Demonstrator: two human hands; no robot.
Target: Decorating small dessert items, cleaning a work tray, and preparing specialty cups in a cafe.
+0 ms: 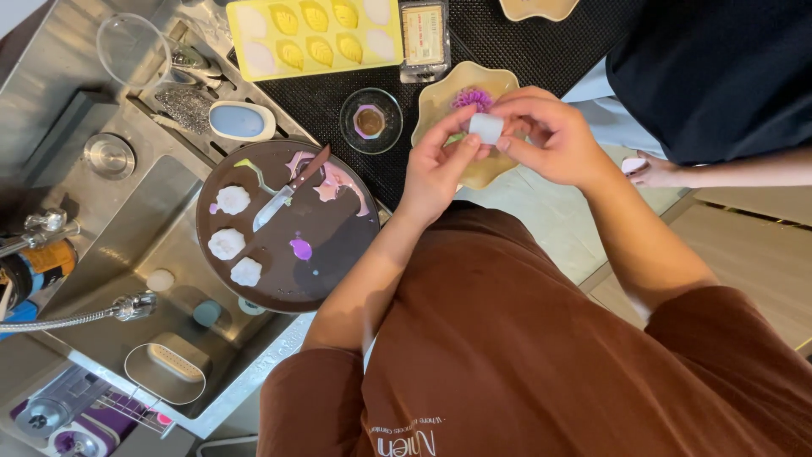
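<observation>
Above the cream dish on the bench's black mat, the white lump sits pinched between both hands: left hand fingers below-left, right hand fingers closed over it, equally near.

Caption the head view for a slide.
Both hands, left and right, pinch a small white piece over a yellow dish.

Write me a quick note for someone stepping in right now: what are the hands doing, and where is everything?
Left hand and right hand pinch one small white piece together above the cream scalloped dish, which holds a purple flower shape. Three white flower shapes and a knife lie on the dark round tray. The yellow leaf mould is partly filled. White piece not yet set down.
</observation>
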